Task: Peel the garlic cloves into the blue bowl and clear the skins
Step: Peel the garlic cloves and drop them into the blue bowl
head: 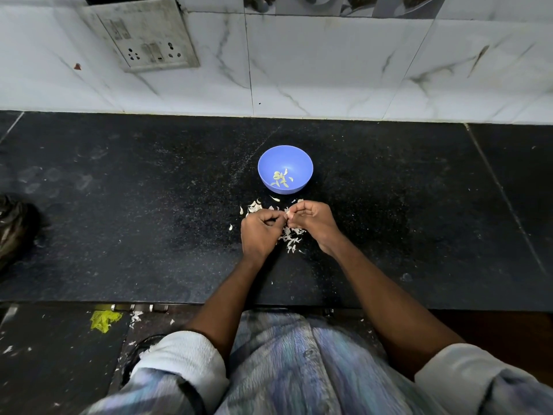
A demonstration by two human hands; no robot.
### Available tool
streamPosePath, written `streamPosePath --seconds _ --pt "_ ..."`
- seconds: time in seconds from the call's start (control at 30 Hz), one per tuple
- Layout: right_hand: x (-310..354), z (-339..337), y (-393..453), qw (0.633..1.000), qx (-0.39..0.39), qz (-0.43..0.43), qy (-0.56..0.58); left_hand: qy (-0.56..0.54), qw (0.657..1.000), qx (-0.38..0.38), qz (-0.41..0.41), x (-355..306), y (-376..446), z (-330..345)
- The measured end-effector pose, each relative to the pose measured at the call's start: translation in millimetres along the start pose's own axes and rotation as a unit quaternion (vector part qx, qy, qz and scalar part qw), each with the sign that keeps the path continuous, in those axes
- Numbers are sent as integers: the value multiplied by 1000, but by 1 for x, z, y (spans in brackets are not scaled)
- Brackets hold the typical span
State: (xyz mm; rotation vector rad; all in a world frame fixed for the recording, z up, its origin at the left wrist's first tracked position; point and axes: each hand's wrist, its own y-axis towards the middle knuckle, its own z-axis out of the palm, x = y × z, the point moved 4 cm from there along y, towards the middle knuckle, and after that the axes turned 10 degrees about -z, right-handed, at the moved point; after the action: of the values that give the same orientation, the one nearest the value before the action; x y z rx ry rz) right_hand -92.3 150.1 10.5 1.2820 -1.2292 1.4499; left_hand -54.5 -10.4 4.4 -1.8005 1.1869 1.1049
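Two hands, our left hand (259,232) and right hand (311,218), pinch one garlic clove (288,215) just before the blue bowl (285,169); skins (291,238) litter the counter (119,205) beneath, open room either side.

The surface (119,220) is black with fine pale speckles; the bowl (269,163) near its far edge is a plain periwinkle blue, holding pale yellow-green cloves (280,178); the skins (291,238) scattered in front of it are off-white (almost papery cream); the wall tiles (329,70) are white marble with grey veining; the switch plate (143,34) is grimy grey-white; a yellow scrap (104,320) lies on the dark floor; the shirt (284,369) shows blurred blue-grey streaks.
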Motion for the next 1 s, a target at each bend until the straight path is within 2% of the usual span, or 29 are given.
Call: streamPosePath --seconds 0.13,0.27,0.47,0.57,0.7,0.8,0.87,0.93,1.0 --pt "-1 3 0 1000 -7 4 -2 24 999 9 35 -2 -1 2" --pt "0 3 0 1000 -6 7 -26 -16 1000 -2 -11 0 0 3" --pt "8 4 -3 1000 -4 8 -17 -159 977 68 -125 5 0 7" --pt "10 8 -3 1000 13 19 -17 -161 975 67 -135 9 0 8" --pt "7 15 -1 997 19 63 32 -110 987 68 -94 11 4 6" --pt "2 16 0 991 -4 105 84 18 1000 24 -9 4 4 -1" --pt "2 14 3 986 -26 117 112 105 994 6 37 0 3 -4" --pt "5 12 6 988 -33 109 107 128 991 0 37 2 3 -5" --pt "7 10 7 991 -33 93 85 106 994 3 17 1 3 -5"
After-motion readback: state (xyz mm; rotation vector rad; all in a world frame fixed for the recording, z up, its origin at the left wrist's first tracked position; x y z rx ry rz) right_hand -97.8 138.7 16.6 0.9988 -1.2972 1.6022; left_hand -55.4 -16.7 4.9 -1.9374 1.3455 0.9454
